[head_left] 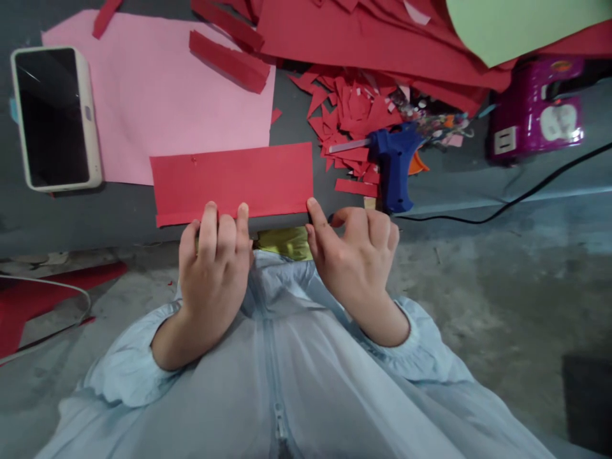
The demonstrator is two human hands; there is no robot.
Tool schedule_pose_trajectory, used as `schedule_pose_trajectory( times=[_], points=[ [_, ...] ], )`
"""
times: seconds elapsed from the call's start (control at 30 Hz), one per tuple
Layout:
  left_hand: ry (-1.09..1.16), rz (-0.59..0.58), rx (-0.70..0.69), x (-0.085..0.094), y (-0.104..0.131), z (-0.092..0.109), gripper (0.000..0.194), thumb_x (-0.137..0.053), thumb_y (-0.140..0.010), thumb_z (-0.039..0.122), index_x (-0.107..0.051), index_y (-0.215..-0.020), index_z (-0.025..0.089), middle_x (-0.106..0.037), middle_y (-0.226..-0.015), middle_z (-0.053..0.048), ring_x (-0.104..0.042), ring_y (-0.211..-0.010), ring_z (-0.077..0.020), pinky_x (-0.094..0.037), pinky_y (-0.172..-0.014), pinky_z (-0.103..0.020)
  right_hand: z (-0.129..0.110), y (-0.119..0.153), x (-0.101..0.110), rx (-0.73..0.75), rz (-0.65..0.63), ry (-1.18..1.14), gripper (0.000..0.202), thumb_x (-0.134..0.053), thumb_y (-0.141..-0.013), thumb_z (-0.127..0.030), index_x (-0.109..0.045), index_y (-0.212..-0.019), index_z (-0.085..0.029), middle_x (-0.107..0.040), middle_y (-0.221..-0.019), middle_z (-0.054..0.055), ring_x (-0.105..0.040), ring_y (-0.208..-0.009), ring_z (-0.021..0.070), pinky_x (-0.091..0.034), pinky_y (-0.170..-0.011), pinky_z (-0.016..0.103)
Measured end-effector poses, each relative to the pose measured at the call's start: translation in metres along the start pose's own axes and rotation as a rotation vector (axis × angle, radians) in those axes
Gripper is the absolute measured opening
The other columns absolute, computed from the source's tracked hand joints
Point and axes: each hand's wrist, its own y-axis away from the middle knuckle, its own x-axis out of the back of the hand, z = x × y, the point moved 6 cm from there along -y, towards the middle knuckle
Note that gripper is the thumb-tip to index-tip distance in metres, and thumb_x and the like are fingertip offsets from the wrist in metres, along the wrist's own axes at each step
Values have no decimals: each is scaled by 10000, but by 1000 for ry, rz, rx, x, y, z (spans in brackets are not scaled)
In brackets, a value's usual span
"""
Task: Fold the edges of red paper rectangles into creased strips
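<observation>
A rectangular sheet of red paper (pixel 234 182) lies at the table's near edge, its near long side folded up into a narrow strip. My left hand (pixel 215 268) is on that folded edge, left of its middle, fingertips pressing on the fold; its thumb is mostly hidden. At the sheet's near right corner is my right hand (pixel 356 255). Its index fingertip touches the corner, the thumb sits just below, and the other fingers are curled in. The far left part of the sheet overlaps a larger pink paper (pixel 186 95).
A phone (pixel 52 121) in a pale case lies left. Red scraps (pixel 354 105) are heaped beside a blue glue gun (pixel 396 159), whose black cord (pixel 497 217) runs right. Beyond are red sheets (pixel 382 38), pale green paper (pixel 526 25) and a purple power-outlet box (pixel 535 115).
</observation>
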Motion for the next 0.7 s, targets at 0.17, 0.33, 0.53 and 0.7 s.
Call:
schedule_pose_trajectory(
  times=[0.17, 0.33, 0.53, 0.7],
  points=[
    [-142, 9, 56, 0, 9, -5, 489, -507, -969, 245, -468, -1446, 145, -643, -1134, -127, -532, -1229, -269, -389, -1038, -439, 0, 1, 0, 3, -17, -7, 361, -523, -964, -368, -657, -1287, -274, -584, -874, 56, -403, -851, 197, -284, -774, 340],
    [-244, -28, 105, 1, 15, -10, 479, -497, -966, 278, -511, -1419, 125, -641, -984, -94, -546, -1061, -246, -414, -963, -406, 2, 4, -2, 1, -37, -7, 362, -524, -959, -379, -662, -1278, -280, -587, -881, 63, -417, -850, 200, -274, -759, 345],
    [-226, -270, 230, 3, 13, -28, 491, -437, -974, 284, -520, -1426, 112, -529, -709, -44, -484, -730, -216, -383, -667, -367, 2, 7, -3, -6, -73, -16, 379, -517, -961, -373, -651, -1302, -276, -601, -894, 75, -437, -880, 212, -267, -754, 357],
    [-212, -369, 332, 6, 15, -41, 520, -406, -958, 272, -500, -1445, 119, -532, -702, -59, -480, -727, -237, -367, -636, -379, 5, 9, -5, -35, -96, -84, 403, -505, -961, -370, -628, -1334, -279, -601, -908, 84, -431, -900, 227, -254, -748, 362]
  ],
)
